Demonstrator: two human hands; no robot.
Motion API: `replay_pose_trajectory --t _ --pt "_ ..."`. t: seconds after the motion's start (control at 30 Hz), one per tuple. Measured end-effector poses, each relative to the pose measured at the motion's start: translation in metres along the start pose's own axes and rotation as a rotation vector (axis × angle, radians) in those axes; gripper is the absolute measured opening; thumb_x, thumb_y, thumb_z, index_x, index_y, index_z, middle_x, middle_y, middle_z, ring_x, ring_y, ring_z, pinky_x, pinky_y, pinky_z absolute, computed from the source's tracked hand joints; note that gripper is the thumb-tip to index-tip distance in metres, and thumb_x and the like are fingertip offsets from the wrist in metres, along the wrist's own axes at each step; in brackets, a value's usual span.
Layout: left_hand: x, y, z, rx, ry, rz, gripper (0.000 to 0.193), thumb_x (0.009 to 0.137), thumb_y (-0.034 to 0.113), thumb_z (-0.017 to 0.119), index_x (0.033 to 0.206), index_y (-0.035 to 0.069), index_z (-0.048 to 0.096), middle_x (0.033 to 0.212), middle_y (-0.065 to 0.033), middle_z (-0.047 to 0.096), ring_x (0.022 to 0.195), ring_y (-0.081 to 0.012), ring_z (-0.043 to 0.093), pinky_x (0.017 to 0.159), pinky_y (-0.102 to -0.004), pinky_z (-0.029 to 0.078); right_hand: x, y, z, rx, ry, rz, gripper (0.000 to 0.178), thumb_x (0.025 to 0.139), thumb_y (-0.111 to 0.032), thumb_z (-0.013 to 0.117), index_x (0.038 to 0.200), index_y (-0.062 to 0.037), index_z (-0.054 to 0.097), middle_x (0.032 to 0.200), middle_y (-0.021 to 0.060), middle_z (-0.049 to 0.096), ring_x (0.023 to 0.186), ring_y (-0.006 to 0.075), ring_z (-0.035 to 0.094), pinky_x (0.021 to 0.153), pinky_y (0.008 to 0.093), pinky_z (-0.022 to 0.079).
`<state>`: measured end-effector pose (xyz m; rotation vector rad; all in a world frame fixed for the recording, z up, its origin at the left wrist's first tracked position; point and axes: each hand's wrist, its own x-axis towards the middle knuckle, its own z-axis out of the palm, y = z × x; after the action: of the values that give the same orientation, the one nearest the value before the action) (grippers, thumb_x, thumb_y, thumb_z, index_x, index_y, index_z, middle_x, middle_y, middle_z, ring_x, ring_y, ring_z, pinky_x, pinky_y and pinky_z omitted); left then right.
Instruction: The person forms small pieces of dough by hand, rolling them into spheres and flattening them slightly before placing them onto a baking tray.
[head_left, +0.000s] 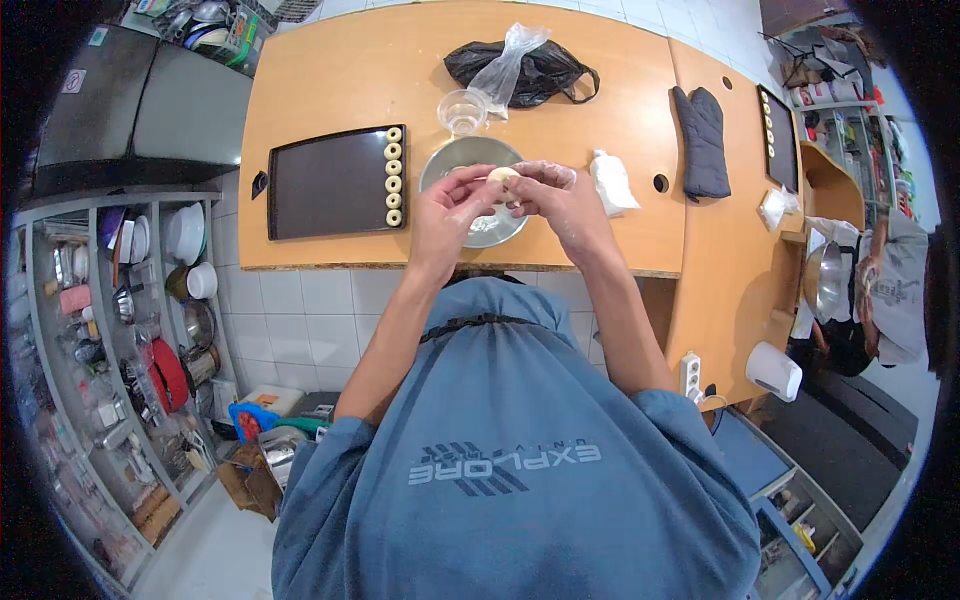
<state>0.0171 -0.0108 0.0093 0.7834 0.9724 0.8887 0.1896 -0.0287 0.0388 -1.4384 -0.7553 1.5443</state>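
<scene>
Between the fingertips of my left hand (450, 210) and my right hand (565, 210) is a small round piece of pale dough (503, 176). Both hands are closed on it, and fingers cover part of its outline. They are held over a metal mixing bowl (438, 158), which shows behind and below them with something pale inside. White smears mark the fingers of my right hand. To the left lies a dark baking tray (325, 188), with a column of several pale dough rings (393, 176) along its right side.
Behind the bowl stand a clear plastic cup (462, 112) and a black plastic bag (545, 78). A white powder bag (613, 183) and a dark oven mitt (703, 143) lie to the right. Farther right are another tray (780, 150) of dough rings and a person (885, 290) beside a metal bowl.
</scene>
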Motion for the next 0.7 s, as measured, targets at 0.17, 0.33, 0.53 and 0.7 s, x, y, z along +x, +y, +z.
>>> replay_pose_trajectory --t 0.17,0.33,0.53,0.7 --pt "-0.0007 0.0005 -0.0004 0.098 -0.015 0.066 0.029 0.095 0.011 0.067 0.121 -0.003 0.067 0.109 -0.0094 0.072 0.094 -0.013 0.068 0.083 -0.0265 0.055 -0.0011 -0.0026 0.0006 0.01 -0.005 0.037 0.024 0.09 -0.011 0.072 0.108 0.0047 0.068 0.089 0.0082 0.07 0.073 0.0133 0.067 0.071 0.0253 0.057" --pt "-0.0007 -0.0007 0.002 0.107 0.003 0.104 0.028 0.095 0.011 0.068 0.12 -0.002 0.069 0.107 -0.0092 0.073 0.093 -0.0129 0.068 0.082 -0.0263 0.055 -0.0012 -0.0019 0.0008 -0.011 -0.013 0.015 0.024 0.091 -0.012 0.071 0.107 0.0046 0.068 0.088 0.0076 0.07 0.075 0.0126 0.067 0.07 0.0253 0.057" --pt "-0.0008 -0.0009 -0.0007 0.217 -0.01 0.114 0.029 0.096 0.011 0.066 0.123 -0.001 0.068 0.108 -0.0094 0.072 0.094 -0.0126 0.068 0.08 -0.0264 0.056 -0.003 -0.0041 0.0032 -0.043 -0.028 0.01 0.026 0.092 -0.014 0.069 0.11 0.0048 0.068 0.09 0.0081 0.07 0.077 0.0125 0.067 0.071 0.025 0.057" --pt "0.0005 -0.0025 0.0002 0.039 -0.006 0.077 0.031 0.097 0.009 0.064 0.127 -0.001 0.065 0.107 -0.009 0.072 0.093 -0.0126 0.067 0.08 -0.0272 0.057 -0.0018 0.0 0.0008 -0.014 0.021 -0.001 0.028 0.094 -0.017 0.068 0.11 0.0059 0.069 0.093 0.0098 0.071 0.078 0.0131 0.067 0.071 0.0247 0.057"
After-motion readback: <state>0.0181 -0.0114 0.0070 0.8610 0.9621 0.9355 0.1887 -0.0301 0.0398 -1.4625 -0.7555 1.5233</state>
